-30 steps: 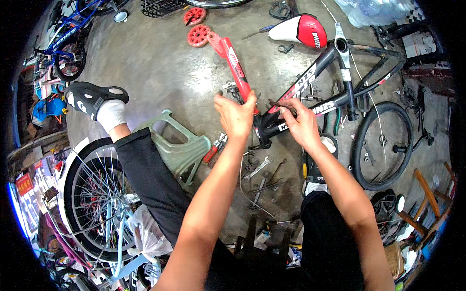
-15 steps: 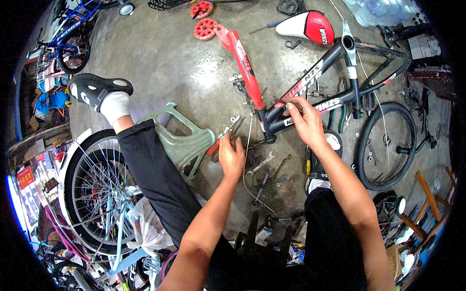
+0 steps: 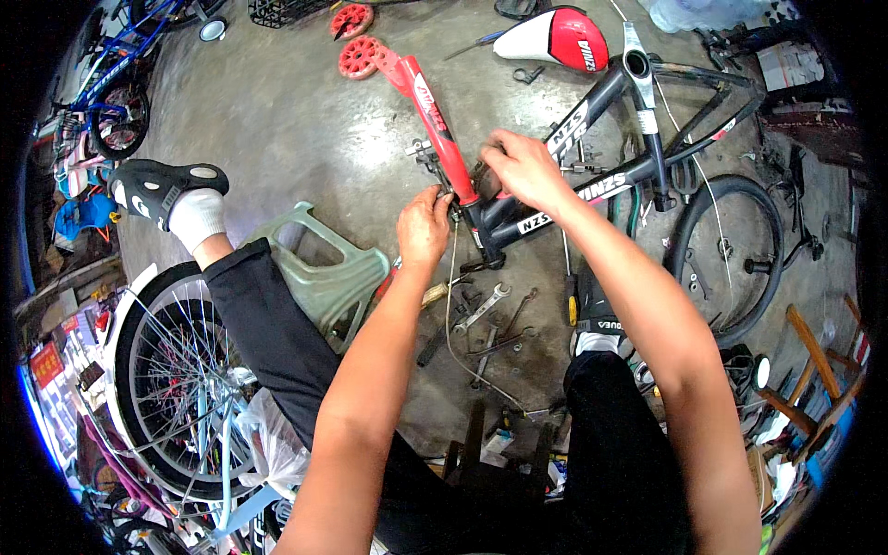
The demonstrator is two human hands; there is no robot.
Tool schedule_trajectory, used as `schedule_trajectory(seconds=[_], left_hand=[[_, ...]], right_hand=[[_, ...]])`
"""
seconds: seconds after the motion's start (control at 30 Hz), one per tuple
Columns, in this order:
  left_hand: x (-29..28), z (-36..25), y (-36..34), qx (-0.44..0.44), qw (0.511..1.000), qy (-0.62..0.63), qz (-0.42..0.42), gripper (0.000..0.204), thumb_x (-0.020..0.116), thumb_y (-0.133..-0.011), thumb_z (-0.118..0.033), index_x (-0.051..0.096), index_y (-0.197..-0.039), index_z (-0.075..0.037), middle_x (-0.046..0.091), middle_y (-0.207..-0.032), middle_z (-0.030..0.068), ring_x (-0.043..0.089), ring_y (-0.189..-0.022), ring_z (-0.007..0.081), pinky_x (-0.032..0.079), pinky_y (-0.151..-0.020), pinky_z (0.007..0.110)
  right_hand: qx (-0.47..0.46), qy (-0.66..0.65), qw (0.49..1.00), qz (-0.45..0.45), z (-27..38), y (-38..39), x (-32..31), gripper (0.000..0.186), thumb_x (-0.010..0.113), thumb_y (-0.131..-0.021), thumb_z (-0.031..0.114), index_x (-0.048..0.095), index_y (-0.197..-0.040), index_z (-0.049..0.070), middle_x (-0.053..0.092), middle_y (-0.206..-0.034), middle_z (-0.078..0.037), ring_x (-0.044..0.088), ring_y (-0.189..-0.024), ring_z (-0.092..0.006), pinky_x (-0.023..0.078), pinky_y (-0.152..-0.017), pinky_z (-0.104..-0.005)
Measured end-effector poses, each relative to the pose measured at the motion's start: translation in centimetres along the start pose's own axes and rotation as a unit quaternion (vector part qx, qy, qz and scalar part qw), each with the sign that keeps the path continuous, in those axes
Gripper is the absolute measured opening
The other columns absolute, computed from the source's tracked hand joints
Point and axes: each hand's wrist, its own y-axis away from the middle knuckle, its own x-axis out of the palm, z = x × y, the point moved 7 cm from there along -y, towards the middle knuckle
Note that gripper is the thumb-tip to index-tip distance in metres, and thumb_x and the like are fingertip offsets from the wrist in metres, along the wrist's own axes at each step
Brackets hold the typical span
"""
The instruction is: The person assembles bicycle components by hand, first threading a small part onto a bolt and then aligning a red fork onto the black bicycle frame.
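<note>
A bare bicycle frame (image 3: 606,190), black with white and pink markings, lies on the floor with a red fork (image 3: 437,125) at its near end. My left hand (image 3: 424,229) is at the fork's left side, fingertips pinched beside the metal brake parts (image 3: 421,151); what lies between them is too small to make out. A thin pale cable (image 3: 450,305) hangs below that hand and curves along the floor. My right hand (image 3: 529,173) is on the fork's other side, over the frame tubes. Its fingers are bent together near the fork, and their tips hide whatever they grip.
Several wrenches (image 3: 483,308) lie on the concrete below the frame. A pale green plastic stool (image 3: 333,268) is by my left leg. A spoked wheel (image 3: 176,370) stands at left, a black tyre (image 3: 731,254) lies at right, and a red-white saddle (image 3: 552,40) lies beyond.
My left hand has moved up from near the stool and tools to the fork's brake. My right hand has shifted left and up, off the lower tube toward the fork. The view has moved slightly.
</note>
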Motion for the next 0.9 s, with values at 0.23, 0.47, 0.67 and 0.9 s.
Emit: schedule_trajectory(seconds=[0.23, 0.47, 0.67, 0.9], left_hand=[[0.0, -0.2, -0.4, -0.003, 0.999, -0.038, 0.023, 0.027, 0.067, -0.095, -0.026, 0.071, -0.109, -0.003, 0.071, -0.099, 0.0258, 0.068, -0.093, 0.0460, 0.052, -0.080, 0.054], [-0.1, -0.3, -0.6, -0.020, 0.998, -0.050, 0.043, 0.026, 0.066, -0.096, -0.028, 0.072, -0.109, -0.006, 0.071, -0.101, 0.0248, 0.067, -0.095, 0.0458, 0.052, -0.082, 0.053], [-0.2, -0.4, -0.2, -0.021, 0.999, -0.018, 0.029, 0.027, 0.065, -0.096, -0.029, 0.072, -0.111, -0.007, 0.071, -0.104, 0.0247, 0.067, -0.096, 0.0456, 0.052, -0.082, 0.052], [-0.1, 0.0, -0.5, -0.019, 0.998, -0.036, 0.047, 0.027, 0.065, -0.097, -0.028, 0.071, -0.109, -0.005, 0.071, -0.102, 0.0237, 0.068, -0.095, 0.0446, 0.052, -0.082, 0.052]], right_hand=[[-0.009, 0.081, 0.995, 0.052, 1.7, -4.6, 1.5, 0.043, 0.048, -0.092, 0.035, 0.071, -0.107, 0.001, 0.070, -0.107, -0.028, 0.065, -0.106, -0.0459, 0.049, -0.096, -0.0536], [-0.074, 0.126, 0.989, 0.017, 1.9, 1.5, 2.8, 0.028, 0.051, -0.098, 0.027, 0.058, -0.100, 0.000, 0.070, -0.095, -0.024, 0.067, -0.097, -0.0434, 0.052, -0.086, -0.0546], [-0.243, 0.231, 0.942, -0.009, -1.6, 10.0, 6.5, 0.008, 0.060, -0.091, 0.011, 0.056, -0.096, 0.007, 0.063, -0.088, -0.011, 0.063, -0.087, -0.0334, 0.051, -0.079, -0.0482], [-0.169, 0.133, 0.959, -0.186, -1.7, 9.8, 0.3, 0.009, 0.059, -0.096, 0.012, 0.057, -0.101, 0.005, 0.066, -0.084, -0.014, 0.065, -0.079, -0.0352, 0.050, -0.074, -0.0496]])
